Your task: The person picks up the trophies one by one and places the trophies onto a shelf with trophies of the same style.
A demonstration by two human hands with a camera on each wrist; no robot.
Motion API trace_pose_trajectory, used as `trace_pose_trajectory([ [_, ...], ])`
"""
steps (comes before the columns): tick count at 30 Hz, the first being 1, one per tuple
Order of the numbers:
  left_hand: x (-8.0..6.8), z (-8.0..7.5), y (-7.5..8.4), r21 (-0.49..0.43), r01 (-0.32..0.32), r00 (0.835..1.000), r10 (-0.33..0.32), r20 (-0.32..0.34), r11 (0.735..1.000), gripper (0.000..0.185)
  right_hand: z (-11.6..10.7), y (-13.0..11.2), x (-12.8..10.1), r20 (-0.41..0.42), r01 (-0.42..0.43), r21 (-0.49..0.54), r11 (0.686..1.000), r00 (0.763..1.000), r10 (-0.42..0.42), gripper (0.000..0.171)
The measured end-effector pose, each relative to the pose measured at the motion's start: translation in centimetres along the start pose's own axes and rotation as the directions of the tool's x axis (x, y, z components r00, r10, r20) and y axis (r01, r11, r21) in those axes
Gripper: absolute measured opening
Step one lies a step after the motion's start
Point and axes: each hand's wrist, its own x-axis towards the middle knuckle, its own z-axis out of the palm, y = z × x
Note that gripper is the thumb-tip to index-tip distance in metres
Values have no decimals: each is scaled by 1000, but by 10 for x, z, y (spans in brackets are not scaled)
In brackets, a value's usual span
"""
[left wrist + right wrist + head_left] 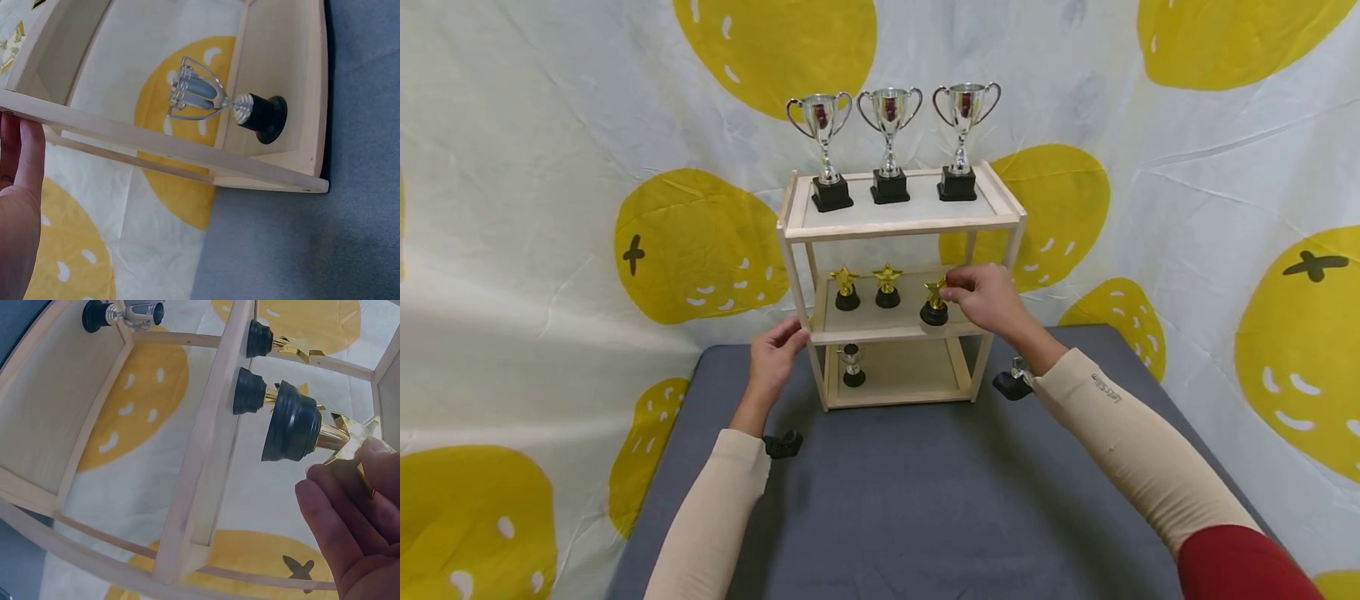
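Pale wood makes up the little three-tier shelf (901, 227) standing on the grey mat (925, 492). The right hand (988, 297) pinches the gold star trophy (935, 302) by its star, fingers curled round it, at the right end of the middle tier; whether its black base touches the board is hard to tell, as the wrist view shows it tilted slightly off the edge. Two more star trophies (867, 287) stand to its left. The left hand (775, 360) rests relaxed against the shelf's left front post, fingers mostly straight, gripping nothing. A small silver cup (852, 365) sits on the bottom tier; three tall silver cups (891, 142) line the top.
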Motion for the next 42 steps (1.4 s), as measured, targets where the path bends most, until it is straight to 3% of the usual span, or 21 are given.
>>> trace_pose_trajectory([
  [17,0,1,-2,-3,13,1000,-13,-9,1000,38,17,2,10,-47,-123,129,984,990,130,20],
  [30,0,1,-2,-17,8,1000,-8,-16,1000,38,29,8,16,-63,-150,237,960,984,169,26],
  [42,1,1,-4,-3,23,1000,-23,-16,1000,39,43,24,21,-129,-111,255,961,981,148,25],
])
